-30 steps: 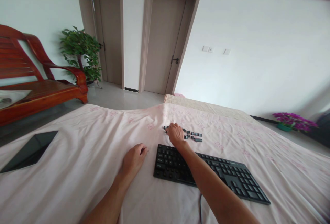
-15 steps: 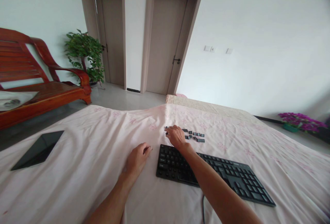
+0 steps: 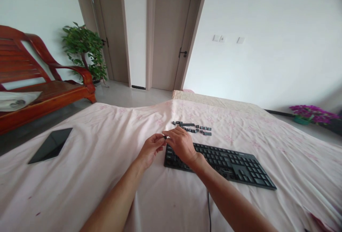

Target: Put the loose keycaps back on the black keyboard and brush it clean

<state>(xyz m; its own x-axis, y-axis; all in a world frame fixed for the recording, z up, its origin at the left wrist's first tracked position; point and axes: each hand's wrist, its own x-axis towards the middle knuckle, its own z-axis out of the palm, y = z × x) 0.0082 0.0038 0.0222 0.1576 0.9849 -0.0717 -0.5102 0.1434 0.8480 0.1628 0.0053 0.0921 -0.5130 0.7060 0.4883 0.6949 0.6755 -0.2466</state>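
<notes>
A black keyboard (image 3: pixel 235 164) lies on the pink cloth, with some of its keys gone along the near edge. Just off its left end my two hands meet around a small black keycap (image 3: pixel 165 137). My left hand (image 3: pixel 151 149) pinches it between thumb and fingers. From the other side my right hand (image 3: pixel 182 143) closes its fingertips on the same piece, its palm over the keyboard's left part. Beyond the right hand, several loose keycaps (image 3: pixel 207 133) and a long space bar (image 3: pixel 187 124) lie in two rough rows.
A dark tablet-like slab (image 3: pixel 50 146) lies on the pink cloth (image 3: pixel 107 175) at the left. The keyboard's cable (image 3: pixel 209 210) runs toward me. Farther off stand a wooden bench (image 3: pixel 48 86), a leafy plant (image 3: pixel 85 50) and purple flowers (image 3: pixel 314 112).
My right hand has come back from the loose keycaps to my left hand, which has risen to meet it. A keycap is now between them. The camera view has tilted down slightly.
</notes>
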